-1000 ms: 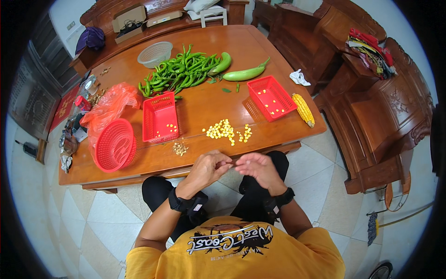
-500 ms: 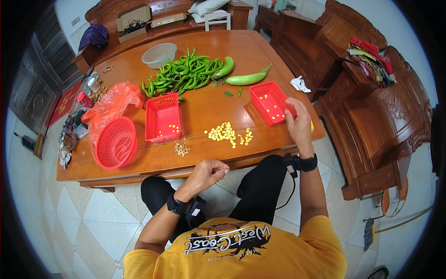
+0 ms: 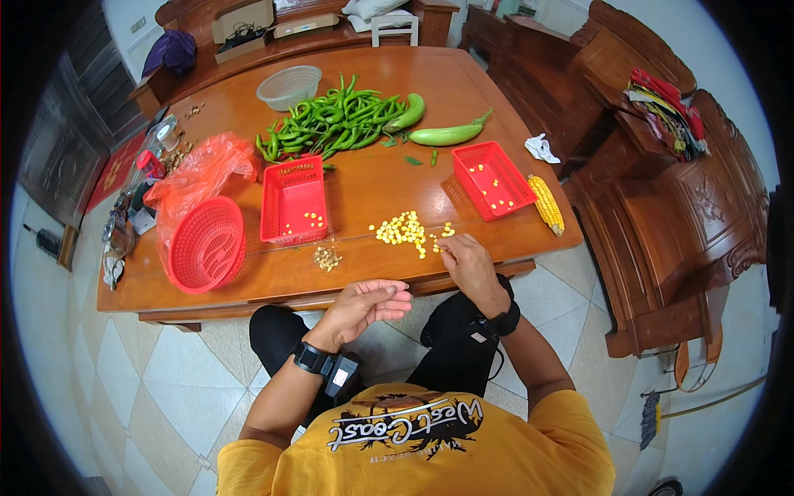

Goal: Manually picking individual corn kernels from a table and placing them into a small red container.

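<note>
Loose yellow corn kernels (image 3: 400, 229) lie in a pile near the table's front edge. At the pile's right end, my right hand (image 3: 471, 269) has its fingertips pinched together on a few kernels. My left hand (image 3: 364, 312) is held just off the front edge, palm turned partly up and fingers stretched out, with nothing seen in it. A red rectangular basket (image 3: 517, 203) to the right holds several scattered kernels. Beside it rests a yellow corn cob (image 3: 546, 206). Another red rectangular basket (image 3: 294, 178), left of the pile, has several kernels at its near end.
Small brownish scraps (image 3: 327, 258) lie left of the pile. A round red basket (image 3: 208, 245) and an orange plastic bag (image 3: 194, 178) occupy the left. Green chili peppers (image 3: 331, 124), a long green eggplant (image 3: 451, 134) and a pale basket (image 3: 288, 87) stand farther back. Crumpled tissue (image 3: 542, 149) is at right.
My right hand has moved from the right basket, left and nearer, to the kernel pile, uncovering the corn cob. My left hand has uncurled its fingers.
</note>
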A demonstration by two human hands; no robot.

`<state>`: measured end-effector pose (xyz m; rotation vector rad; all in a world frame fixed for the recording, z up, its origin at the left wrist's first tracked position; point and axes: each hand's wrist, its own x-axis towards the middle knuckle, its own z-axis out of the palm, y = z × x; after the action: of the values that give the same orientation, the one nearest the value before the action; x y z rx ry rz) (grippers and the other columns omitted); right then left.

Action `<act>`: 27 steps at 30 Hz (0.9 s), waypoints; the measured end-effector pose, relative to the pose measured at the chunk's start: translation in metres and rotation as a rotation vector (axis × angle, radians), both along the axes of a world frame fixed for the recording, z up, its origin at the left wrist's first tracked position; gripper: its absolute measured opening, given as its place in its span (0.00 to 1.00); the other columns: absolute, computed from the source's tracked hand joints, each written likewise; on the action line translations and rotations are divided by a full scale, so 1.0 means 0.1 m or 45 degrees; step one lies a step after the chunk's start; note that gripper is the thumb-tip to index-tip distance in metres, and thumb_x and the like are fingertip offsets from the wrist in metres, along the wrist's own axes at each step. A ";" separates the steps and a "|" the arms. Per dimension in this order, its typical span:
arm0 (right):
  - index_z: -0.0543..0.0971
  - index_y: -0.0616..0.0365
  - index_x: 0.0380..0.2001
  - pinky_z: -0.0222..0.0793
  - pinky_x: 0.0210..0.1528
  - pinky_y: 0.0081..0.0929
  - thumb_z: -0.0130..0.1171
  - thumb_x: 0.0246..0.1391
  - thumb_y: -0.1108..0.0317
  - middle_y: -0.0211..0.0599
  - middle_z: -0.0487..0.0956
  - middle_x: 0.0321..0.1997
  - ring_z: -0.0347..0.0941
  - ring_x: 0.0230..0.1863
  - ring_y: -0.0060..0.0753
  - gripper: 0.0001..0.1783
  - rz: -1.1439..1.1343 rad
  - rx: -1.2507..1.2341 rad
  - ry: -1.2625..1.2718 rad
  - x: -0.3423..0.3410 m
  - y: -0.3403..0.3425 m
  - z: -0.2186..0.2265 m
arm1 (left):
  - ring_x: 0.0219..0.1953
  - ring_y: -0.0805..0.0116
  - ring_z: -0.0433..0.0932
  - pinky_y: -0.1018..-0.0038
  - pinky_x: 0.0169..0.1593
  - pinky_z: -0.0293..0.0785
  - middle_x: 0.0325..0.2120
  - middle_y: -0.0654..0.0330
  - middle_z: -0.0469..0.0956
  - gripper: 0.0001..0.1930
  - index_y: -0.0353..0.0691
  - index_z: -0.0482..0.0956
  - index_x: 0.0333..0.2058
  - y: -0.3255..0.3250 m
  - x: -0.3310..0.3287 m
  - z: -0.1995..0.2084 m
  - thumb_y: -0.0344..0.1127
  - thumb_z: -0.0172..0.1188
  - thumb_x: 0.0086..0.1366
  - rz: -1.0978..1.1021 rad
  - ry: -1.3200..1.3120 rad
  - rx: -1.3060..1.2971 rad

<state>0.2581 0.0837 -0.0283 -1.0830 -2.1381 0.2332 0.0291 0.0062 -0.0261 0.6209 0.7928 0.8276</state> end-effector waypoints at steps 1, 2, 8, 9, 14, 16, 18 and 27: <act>0.76 0.62 0.33 0.70 0.37 0.36 0.58 0.42 0.80 0.45 0.77 0.30 0.73 0.34 0.47 0.11 0.004 -0.002 -0.002 -0.01 0.00 0.00 | 0.40 0.64 0.80 0.72 0.45 0.78 0.39 0.50 0.78 0.13 0.29 0.73 0.46 0.01 0.00 0.00 0.32 0.50 0.68 0.018 -0.034 -0.042; 0.76 0.62 0.33 0.70 0.36 0.36 0.58 0.42 0.80 0.46 0.76 0.29 0.73 0.33 0.48 0.11 -0.015 0.032 -0.036 -0.02 -0.01 0.00 | 0.41 0.62 0.80 0.72 0.46 0.78 0.40 0.49 0.78 0.13 0.28 0.73 0.47 0.01 0.00 0.01 0.30 0.48 0.68 0.036 -0.068 -0.083; 0.76 0.62 0.33 0.70 0.36 0.37 0.56 0.42 0.81 0.46 0.75 0.29 0.72 0.33 0.49 0.12 -0.021 0.078 -0.058 -0.01 0.01 0.01 | 0.42 0.62 0.80 0.71 0.48 0.77 0.41 0.47 0.77 0.14 0.27 0.72 0.48 0.02 0.00 0.03 0.30 0.46 0.68 0.072 -0.104 -0.091; 0.76 0.62 0.33 0.70 0.36 0.37 0.56 0.41 0.81 0.46 0.75 0.29 0.71 0.33 0.49 0.12 -0.020 0.073 -0.058 -0.01 0.01 0.00 | 0.42 0.62 0.80 0.71 0.48 0.77 0.41 0.47 0.77 0.14 0.27 0.72 0.48 0.02 0.00 0.02 0.30 0.46 0.68 0.074 -0.106 -0.090; 0.76 0.62 0.33 0.69 0.36 0.37 0.57 0.43 0.80 0.46 0.75 0.29 0.71 0.33 0.49 0.10 -0.005 0.046 -0.021 -0.04 0.03 0.02 | 0.41 0.63 0.79 0.71 0.47 0.77 0.39 0.50 0.78 0.13 0.28 0.73 0.46 0.00 -0.04 -0.03 0.30 0.51 0.66 0.084 -0.145 -0.086; 0.76 0.63 0.33 0.69 0.36 0.37 0.57 0.43 0.80 0.46 0.75 0.29 0.71 0.33 0.49 0.10 -0.012 0.035 -0.004 -0.09 0.05 0.03 | 0.41 0.63 0.80 0.72 0.47 0.78 0.40 0.49 0.78 0.13 0.28 0.72 0.47 0.00 -0.04 -0.02 0.30 0.49 0.67 0.092 -0.126 -0.086; 0.76 0.62 0.30 0.67 0.39 0.38 0.56 0.45 0.78 0.47 0.76 0.33 0.70 0.35 0.49 0.06 -0.048 0.106 -0.011 -0.15 0.11 0.04 | 0.40 0.63 0.80 0.72 0.47 0.78 0.40 0.48 0.78 0.13 0.27 0.72 0.47 -0.01 -0.04 -0.01 0.29 0.46 0.68 0.100 -0.105 -0.085; 0.76 0.62 0.26 0.68 0.37 0.40 0.53 0.43 0.80 0.49 0.76 0.26 0.72 0.33 0.52 0.05 0.017 -0.030 -0.132 -0.17 0.31 0.01 | 0.39 0.64 0.80 0.72 0.46 0.78 0.39 0.49 0.78 0.13 0.27 0.72 0.47 -0.03 -0.08 -0.04 0.29 0.47 0.68 0.116 -0.134 -0.082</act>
<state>0.2407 0.1147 -0.0273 -1.1162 -2.2405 0.2127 0.0207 0.0032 -0.0299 0.4828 0.7531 0.9072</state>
